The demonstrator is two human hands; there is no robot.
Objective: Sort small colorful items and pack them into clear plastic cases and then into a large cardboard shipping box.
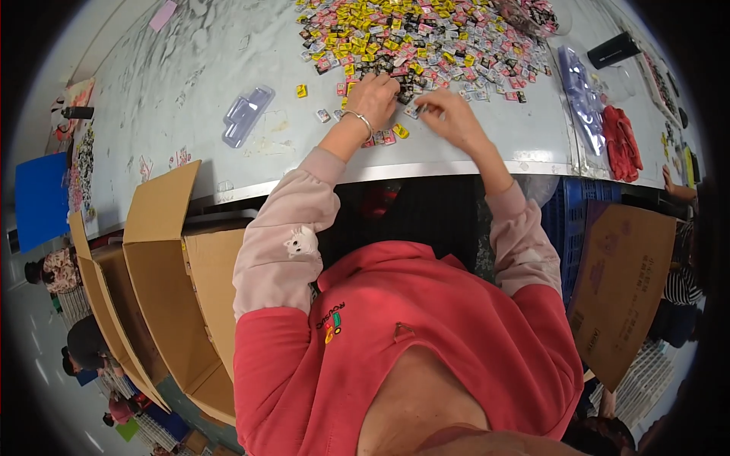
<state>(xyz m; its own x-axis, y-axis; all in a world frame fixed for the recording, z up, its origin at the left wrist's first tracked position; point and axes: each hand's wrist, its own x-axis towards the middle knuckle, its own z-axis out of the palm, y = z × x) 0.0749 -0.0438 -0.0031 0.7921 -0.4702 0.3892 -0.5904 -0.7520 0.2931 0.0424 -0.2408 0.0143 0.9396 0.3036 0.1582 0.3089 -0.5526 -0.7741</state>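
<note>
A large heap of small flat printed pieces (pixel 426 45) in yellow, pink, black and white spreads over the far middle of the table. My left hand (pixel 372 101), with a bracelet at its wrist, is at the near edge of the heap. Its fingers curl downward, and what they hold is hidden. Just to its right, my right hand (pixel 454 120) is closed in a pinch, with a small flat piece (pixel 420 110) at its fingertips. Below and between the hands lie a yellow piece (pixel 401 131) and several pink pieces (pixel 379 139).
A clear plastic blister tray (pixel 248 115) lies left of my hands. More clear trays (pixel 580 99), a red cloth (pixel 622 143) and a black cylinder (pixel 614 50) are on the right. Open cardboard boxes (pixel 163 262) stand at my left, another carton (pixel 625 285) at my right. Other people sit beyond.
</note>
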